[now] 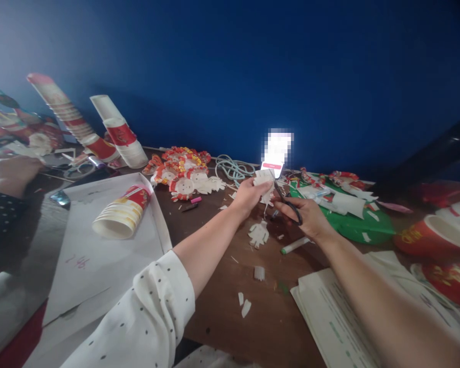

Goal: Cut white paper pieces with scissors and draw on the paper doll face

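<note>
My left hand (250, 194) pinches a piece of white paper (264, 177) above the brown table. Close on its right, my right hand (308, 217) grips black-handled scissors (291, 205), their blades up against the paper. A strip of the paper hangs down below. On the table just under my hands lies a white hand-shaped paper cutout (258, 234). Near it is a marker with a green end (295, 245). Small white scraps (246, 308) lie closer to me.
A lit phone (278, 153) leans at the blue wall. Paper cups (122, 212) lie on a white box lid (88, 281) at left; cup stacks (118, 133) stand behind. Cut cup pieces (182, 171), a green sheet (368, 227) and papers (329, 312) surround me. Another person's hand (15, 174) is far left.
</note>
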`<act>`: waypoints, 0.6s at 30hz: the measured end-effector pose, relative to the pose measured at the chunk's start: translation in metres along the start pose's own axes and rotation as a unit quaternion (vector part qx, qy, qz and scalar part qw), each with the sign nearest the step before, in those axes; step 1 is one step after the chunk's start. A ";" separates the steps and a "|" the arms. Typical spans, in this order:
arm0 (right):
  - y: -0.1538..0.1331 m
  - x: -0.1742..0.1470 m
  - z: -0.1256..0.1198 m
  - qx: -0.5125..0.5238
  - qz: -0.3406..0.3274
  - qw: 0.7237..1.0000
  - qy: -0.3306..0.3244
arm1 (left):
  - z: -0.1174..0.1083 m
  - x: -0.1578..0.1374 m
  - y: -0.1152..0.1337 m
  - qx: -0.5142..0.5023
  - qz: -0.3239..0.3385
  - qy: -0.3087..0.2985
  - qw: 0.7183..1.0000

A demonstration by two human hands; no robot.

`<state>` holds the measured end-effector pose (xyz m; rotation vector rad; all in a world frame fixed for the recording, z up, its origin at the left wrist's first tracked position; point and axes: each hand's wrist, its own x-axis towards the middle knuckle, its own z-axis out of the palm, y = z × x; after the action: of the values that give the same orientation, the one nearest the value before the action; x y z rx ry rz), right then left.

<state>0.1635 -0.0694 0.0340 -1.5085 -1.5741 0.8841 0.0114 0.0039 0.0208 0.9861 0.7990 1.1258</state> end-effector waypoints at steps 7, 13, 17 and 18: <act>-0.001 0.000 -0.001 -0.001 -0.007 1.000 0.001 | -0.006 0.005 -0.006 0.030 0.018 -0.022 0.999; 0.001 0.001 -0.001 0.003 -0.012 1.000 0.000 | -0.005 0.007 -0.007 0.014 0.026 -0.026 0.999; -0.003 0.000 -0.001 0.005 0.001 1.000 -0.003 | -0.005 0.007 -0.008 0.007 0.025 -0.024 0.999; -0.003 0.000 -0.001 0.005 0.003 1.000 -0.002 | -0.005 0.007 -0.008 0.006 0.023 -0.024 0.999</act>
<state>0.1633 -0.0698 0.0376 -1.5070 -1.5667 0.8984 0.0117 0.0109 0.0116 1.0426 0.7489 1.1330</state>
